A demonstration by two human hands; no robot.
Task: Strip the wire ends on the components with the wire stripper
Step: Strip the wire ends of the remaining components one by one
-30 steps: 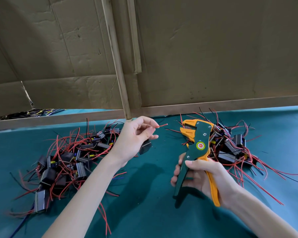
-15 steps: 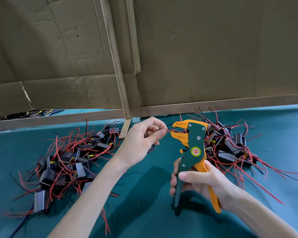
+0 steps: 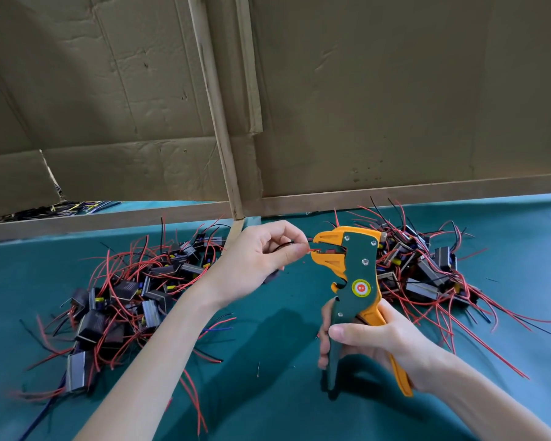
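Observation:
My right hand grips the two handles of a green and orange wire stripper, held upright with its jaws pointing left. My left hand pinches a thin red wire between thumb and forefinger. The wire's tip lies inside the stripper's orange jaws. The component that this wire belongs to hangs below my left hand and is mostly hidden by it. A pile of black components with red and black wires lies on the left. A second pile lies behind the stripper on the right.
The work surface is a teal cloth. Brown cardboard walls and a wooden strip close off the back. Loose red wires trail from both piles toward me. More dark wires show through a gap at the back left.
The stripper moved left toward my left hand. The red wire end, free in the air a second ago, now sits in the jaws. The handles look squeezed closer together.

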